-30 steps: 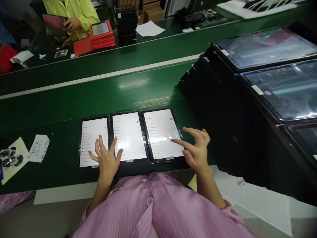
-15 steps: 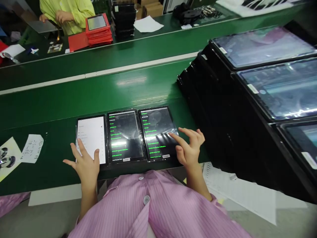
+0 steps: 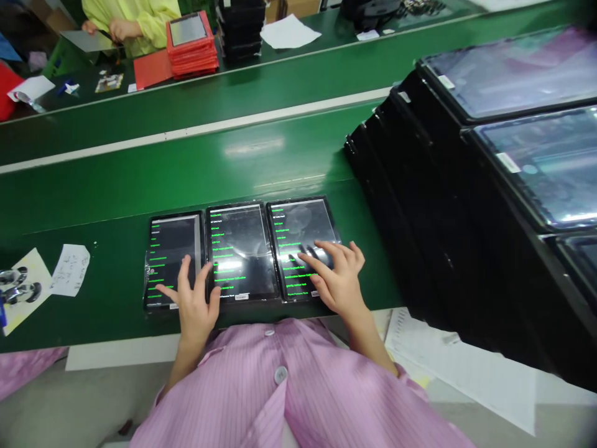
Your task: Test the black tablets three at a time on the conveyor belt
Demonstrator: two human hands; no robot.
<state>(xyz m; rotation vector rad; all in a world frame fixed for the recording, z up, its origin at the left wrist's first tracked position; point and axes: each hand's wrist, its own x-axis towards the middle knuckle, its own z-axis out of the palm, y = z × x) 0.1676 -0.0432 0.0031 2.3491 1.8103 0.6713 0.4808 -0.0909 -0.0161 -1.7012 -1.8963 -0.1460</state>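
Reaching over tablets (image 3: 245,249): left hand (image 3: 196,306), right hand (image 3: 344,285), fingers (image 3: 185,277) spread.

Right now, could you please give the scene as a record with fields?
Left hand: open, over the left black rectangular tablet and the edge of the middle black rectangular tablet
Right hand: open, index finger over the right black rectangular tablet; contact unclear
Screens: dark with green text, all three
Right side: black stacks of glossy-screened devices
Left side: white handwritten paper note

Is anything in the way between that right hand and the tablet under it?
Nothing visible stands between the right hand and the rightmost tablet in the row of three; the hand reaches directly over it. The black stack stands further right.
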